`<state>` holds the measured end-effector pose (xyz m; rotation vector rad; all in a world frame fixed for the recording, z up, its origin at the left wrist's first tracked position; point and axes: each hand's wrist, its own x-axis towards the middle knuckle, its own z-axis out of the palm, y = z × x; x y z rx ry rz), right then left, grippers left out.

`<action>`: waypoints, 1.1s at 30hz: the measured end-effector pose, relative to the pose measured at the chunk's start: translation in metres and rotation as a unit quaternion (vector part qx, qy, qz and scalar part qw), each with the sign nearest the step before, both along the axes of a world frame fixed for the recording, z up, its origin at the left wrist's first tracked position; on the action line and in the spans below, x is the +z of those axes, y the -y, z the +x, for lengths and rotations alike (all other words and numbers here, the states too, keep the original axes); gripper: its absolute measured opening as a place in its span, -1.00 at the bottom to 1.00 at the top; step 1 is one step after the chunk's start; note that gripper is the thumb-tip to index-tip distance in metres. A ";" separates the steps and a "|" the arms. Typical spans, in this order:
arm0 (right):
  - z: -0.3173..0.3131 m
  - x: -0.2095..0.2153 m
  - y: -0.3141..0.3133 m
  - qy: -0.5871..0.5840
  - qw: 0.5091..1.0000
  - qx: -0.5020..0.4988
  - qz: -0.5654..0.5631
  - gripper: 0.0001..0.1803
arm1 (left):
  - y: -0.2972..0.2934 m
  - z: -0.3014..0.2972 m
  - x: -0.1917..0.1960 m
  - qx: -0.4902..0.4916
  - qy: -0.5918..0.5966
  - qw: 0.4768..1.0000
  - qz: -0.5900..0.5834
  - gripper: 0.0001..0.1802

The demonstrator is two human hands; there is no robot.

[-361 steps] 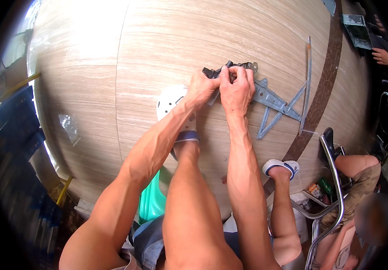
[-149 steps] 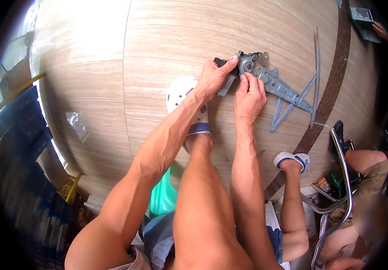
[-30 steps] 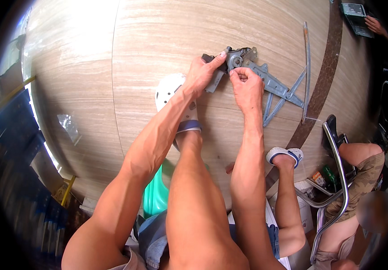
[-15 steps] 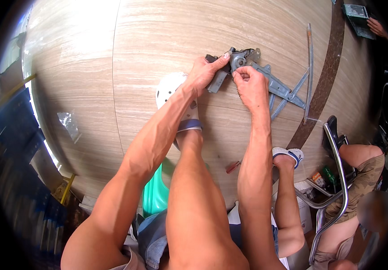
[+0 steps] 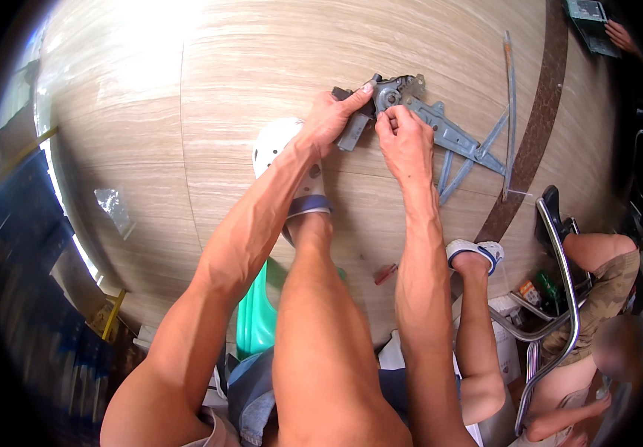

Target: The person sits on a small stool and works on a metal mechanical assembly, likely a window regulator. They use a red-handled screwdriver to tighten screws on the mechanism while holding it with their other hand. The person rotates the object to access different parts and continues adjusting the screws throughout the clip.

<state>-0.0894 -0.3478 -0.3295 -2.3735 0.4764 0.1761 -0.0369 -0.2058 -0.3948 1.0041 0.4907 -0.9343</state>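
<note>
Grey metal linkage (image 5: 455,138) lies on the floor (image 5: 262,59) ahead of me, running from my hands toward 4 o'clock. Clock centre = the hub (image 5: 390,98). Motor (image 5: 352,132) sits at 7 to 8, right up beside it. Rail (image 5: 511,112) lies well off at 3; the upper strut (image 5: 493,135) reaches close to it, can't tell if they're joined.

My left hand (image 5: 325,119) is at 8 to 9, fingers wrapped round the motor, thumb along the top pointing to 1. Solid grasp. My right hand (image 5: 408,141) is at 5, thumb and index drawn close at the hub's lower edge, other fingers curled in. Can't tell if a small part is between the tips; they hide the spot.

Step in hand, my read: fine finger work at the motor-hub joint. Left acts as clamp, right does the work. Fitting or freeing, can't call it.

Next move calls for a firm left hold so the joint doesn't rock, plus a light, square-on pinch from the right. Long linkage could lever the motor round if the left slackens. If fingers alone won't do, red tool (image 5: 385,274) lies at 6.
</note>
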 end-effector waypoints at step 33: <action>-0.004 -0.003 -0.010 0.009 0.993 0.058 -0.107 -0.79 | 0.003 -0.002 0.002 0.027 0.025 0.999 0.028 -0.55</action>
